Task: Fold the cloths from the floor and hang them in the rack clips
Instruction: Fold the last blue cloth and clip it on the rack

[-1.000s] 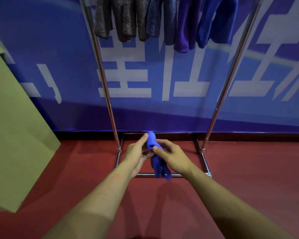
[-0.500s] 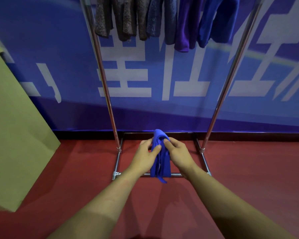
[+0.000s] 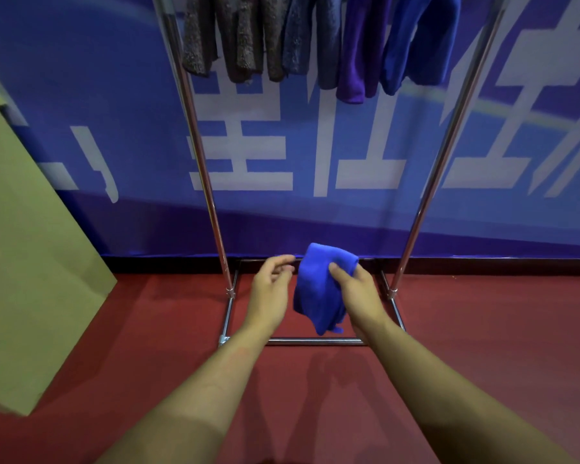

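A bright blue cloth [image 3: 318, 289], folded into a narrow hanging bundle, is pinched by my right hand [image 3: 359, 293], thumb on its front near the top. My left hand [image 3: 272, 289] hovers just left of the cloth with fingers apart and loosely curled, holding nothing. Both hands are in front of the metal rack [image 3: 205, 182], low between its two uprights. Several cloths [image 3: 282, 35] in grey, purple and blue hang from the top of the rack; the clips holding them are out of frame.
The rack's base frame [image 3: 315, 341] lies on the red floor [image 3: 482, 346] just below my hands. A blue wall banner [image 3: 81, 128] with white characters stands behind. A tan cardboard panel [image 3: 24, 262] leans at the left.
My left hand has let go of the blue cloth and drawn slightly left. The cloth now hangs from my right hand alone, spread a little wider at the top.
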Demonstrator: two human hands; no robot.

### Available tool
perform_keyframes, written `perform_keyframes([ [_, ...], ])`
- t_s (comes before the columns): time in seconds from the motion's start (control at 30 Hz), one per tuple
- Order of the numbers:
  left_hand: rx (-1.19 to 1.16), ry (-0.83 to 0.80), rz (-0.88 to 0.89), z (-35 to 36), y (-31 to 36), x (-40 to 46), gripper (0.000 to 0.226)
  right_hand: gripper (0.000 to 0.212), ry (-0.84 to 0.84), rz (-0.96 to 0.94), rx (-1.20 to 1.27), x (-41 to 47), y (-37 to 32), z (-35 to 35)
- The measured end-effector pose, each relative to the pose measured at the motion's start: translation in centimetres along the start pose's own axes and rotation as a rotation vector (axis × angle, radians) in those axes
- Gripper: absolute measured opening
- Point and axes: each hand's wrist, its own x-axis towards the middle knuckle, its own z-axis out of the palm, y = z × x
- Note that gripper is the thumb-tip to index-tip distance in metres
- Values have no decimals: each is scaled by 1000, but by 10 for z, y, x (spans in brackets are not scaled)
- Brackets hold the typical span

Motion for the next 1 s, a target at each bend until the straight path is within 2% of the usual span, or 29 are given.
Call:
perform_keyframes([
  [0.07,-158,-10,-124,-2,4,-2,22,16,-39,86,151,1,-5,0],
  [0.13,-251,-145,-227,1,6,-9,22,14,-81,119,166,1,-3,3],
  [0.17,-251,-200,-239,3,8,-12,22,11,-76,115,102,1,0,6],
  [0.2,-261,-224,-237,5,9,-14,20,19,-52,99,8,0,3,8],
  [0.27,-301,-203,-227,9,8,-15,15,49,61,32,-211,-1,8,8],
  [0.3,-306,-185,-222,10,7,-15,14,50,120,-29,-321,0,11,7],
  [0.37,-285,-162,-214,13,3,-15,16,26,160,-132,-479,1,8,7],
  [0.4,-271,-154,-194,15,2,-14,18,24,123,-133,-455,1,6,8],
  [0.5,-236,-110,-99,25,11,-14,21,41,0,-78,-222,-8,-8,12],
  [0.57,-141,-66,-15,32,20,-14,24,36,-56,-112,-163,-10,-16,10],
  [0.67,49,-41,69,40,34,-15,30,28,-85,-159,-189,-11,-28,0],
  [0.87,283,-26,201,61,68,-8,37,26,-37,-229,-268,-7,-69,-26],
  [0.93,331,-13,258,76,86,-9,40,19,-49,-249,-276,-3,-90,-32],
  [1.0,343,7,309,93,107,-6,41,23,-35,-276,-267,0,-112,-40],
])
